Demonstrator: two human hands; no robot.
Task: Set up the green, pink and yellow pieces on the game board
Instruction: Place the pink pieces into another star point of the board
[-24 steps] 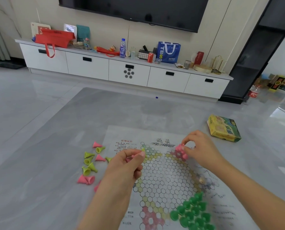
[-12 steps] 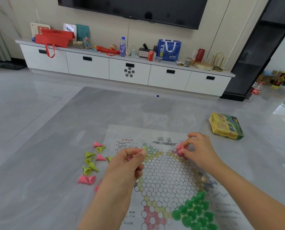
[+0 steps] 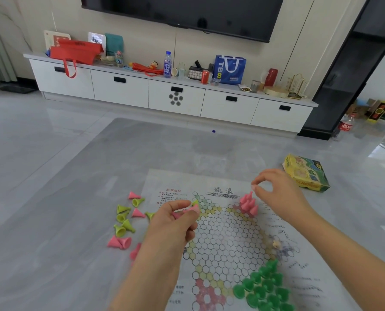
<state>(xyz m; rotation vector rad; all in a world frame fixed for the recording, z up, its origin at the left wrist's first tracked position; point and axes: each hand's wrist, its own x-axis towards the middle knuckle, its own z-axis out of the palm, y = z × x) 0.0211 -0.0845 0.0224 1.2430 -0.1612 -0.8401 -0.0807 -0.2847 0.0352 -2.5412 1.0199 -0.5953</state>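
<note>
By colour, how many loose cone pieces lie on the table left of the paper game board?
Pink plastic cone pieces: 5 (one partly hidden)
Yellow-green plastic cone pieces: 6
Total: 11 in view

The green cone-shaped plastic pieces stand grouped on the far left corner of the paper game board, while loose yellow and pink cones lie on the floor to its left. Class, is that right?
Not quite. The head view shows the green cone-shaped plastic pieces grouped on the near right part of the paper game board, not the far left corner. The loose yellow and pink cones do lie on the floor to its left.
</note>
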